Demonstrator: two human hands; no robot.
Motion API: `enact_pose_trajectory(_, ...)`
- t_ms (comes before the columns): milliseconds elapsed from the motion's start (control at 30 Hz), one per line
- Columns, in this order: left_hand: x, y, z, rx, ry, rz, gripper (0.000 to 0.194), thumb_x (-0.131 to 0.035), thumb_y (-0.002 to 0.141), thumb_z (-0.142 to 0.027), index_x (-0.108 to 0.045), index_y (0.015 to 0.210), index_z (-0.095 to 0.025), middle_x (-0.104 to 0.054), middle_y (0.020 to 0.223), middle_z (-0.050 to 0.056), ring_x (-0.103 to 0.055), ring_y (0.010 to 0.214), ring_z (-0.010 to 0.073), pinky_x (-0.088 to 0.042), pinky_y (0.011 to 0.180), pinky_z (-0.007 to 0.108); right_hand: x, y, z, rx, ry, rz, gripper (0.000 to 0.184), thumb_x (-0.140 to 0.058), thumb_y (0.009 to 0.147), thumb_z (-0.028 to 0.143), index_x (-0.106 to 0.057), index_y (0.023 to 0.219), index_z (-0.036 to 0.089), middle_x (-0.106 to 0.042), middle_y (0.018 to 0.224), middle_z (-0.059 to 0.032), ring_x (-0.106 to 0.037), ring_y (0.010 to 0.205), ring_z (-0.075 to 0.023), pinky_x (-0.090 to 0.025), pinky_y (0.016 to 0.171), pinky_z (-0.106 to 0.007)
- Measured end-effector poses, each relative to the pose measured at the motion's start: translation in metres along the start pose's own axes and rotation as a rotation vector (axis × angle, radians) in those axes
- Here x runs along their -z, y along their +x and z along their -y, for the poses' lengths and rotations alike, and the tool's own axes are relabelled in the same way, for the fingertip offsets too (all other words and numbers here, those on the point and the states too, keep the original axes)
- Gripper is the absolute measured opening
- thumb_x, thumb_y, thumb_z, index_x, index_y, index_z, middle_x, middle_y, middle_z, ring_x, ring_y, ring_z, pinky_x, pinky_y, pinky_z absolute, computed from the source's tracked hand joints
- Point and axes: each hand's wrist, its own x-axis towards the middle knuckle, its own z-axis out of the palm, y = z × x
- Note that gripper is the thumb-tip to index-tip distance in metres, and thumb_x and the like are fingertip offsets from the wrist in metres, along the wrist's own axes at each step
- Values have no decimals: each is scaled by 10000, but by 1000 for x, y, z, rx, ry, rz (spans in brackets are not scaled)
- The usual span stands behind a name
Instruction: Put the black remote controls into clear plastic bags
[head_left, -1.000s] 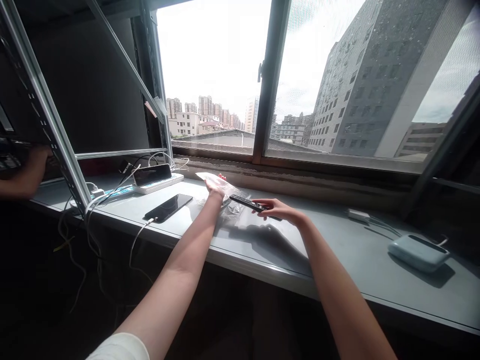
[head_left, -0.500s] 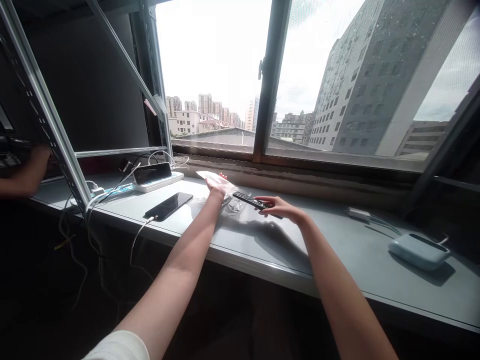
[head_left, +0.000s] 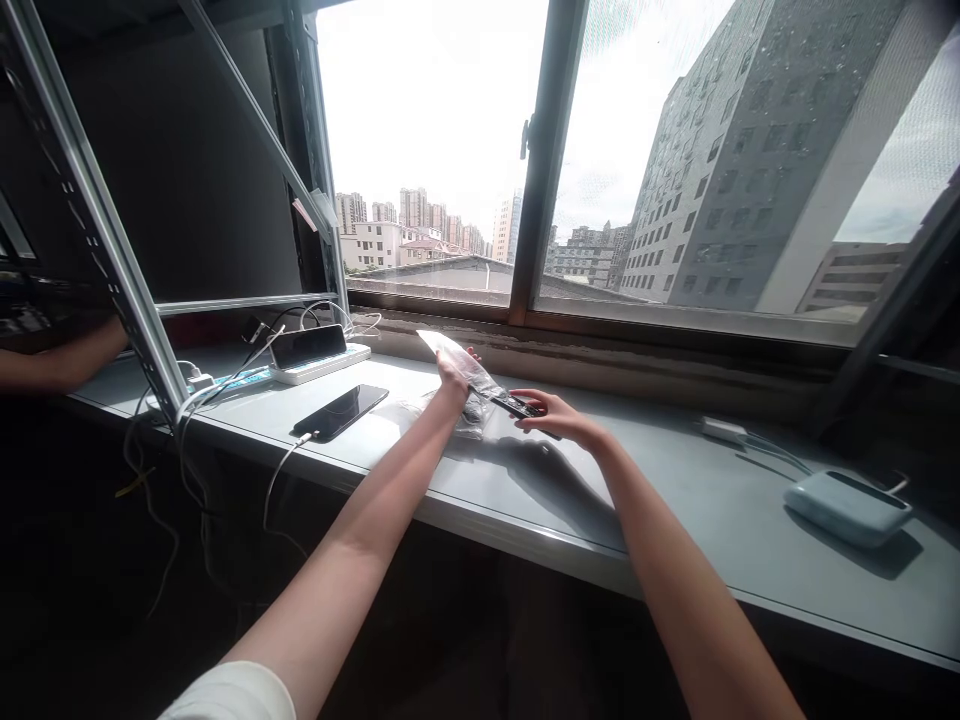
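My left hand (head_left: 454, 378) is closed on a clear plastic bag (head_left: 444, 346), whose pale end sticks up past the fingers. In my right hand (head_left: 556, 416) is a black remote control (head_left: 517, 405), gripped near its lower end and tilted toward the bag. The remote's far end meets the bag's edge and seems to be inside it, under the clear film. Below my left hand, more crumpled clear plastic (head_left: 471, 425) lies on the grey desk (head_left: 480, 492).
A black phone (head_left: 341, 411) with a white cable lies left. Behind it another phone (head_left: 307, 345) leans on a white power strip (head_left: 322, 370). A pale blue box-shaped device (head_left: 847, 505) and a white adapter (head_left: 723, 430) are right. Another person's arm (head_left: 67, 362) shows behind the metal shelf post (head_left: 112, 250).
My left hand has moved right with the bag, which now covers the far end of the remote. My right hand has hardly moved. The other person's arm has shifted right.
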Motion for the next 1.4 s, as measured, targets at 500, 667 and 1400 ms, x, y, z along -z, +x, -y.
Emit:
enact_pose_trajectory(500, -17, -28, 18, -4, 47, 75, 604, -314, 962, -647, -634, 1147, -168, -686, 780, 64, -663, 682, 216, -545, 757, 361, -4, 14, -20, 94, -38, -163, 877, -797, 683, 287, -395, 1462, 243, -666, 840, 13, -686, 709, -187, -547, 718, -329)
enact_pose_trajectory(667, -22, -37, 22, -4, 85, 95, 663, -304, 965, -661, -630, 1158, -117, -683, 745, 69, -632, 588, 196, -548, 753, 367, -6, 14, -21, 119, -41, -192, 880, -798, 680, 325, -396, 1456, 228, -676, 848, 10, -687, 700, -190, -554, 790, -377)
enact_pose_trajectory(1400, -20, -34, 35, 92, 231, 277, 535, -392, 976, -589, -571, 1190, -132, -729, 1009, 147, -691, 937, 266, -545, 873, 370, -5, 15, -17, 133, -40, -365, 449, -785, 708, 267, -647, 1126, 177, -734, 1066, -96, -719, 836, -197, -559, 666, -278)
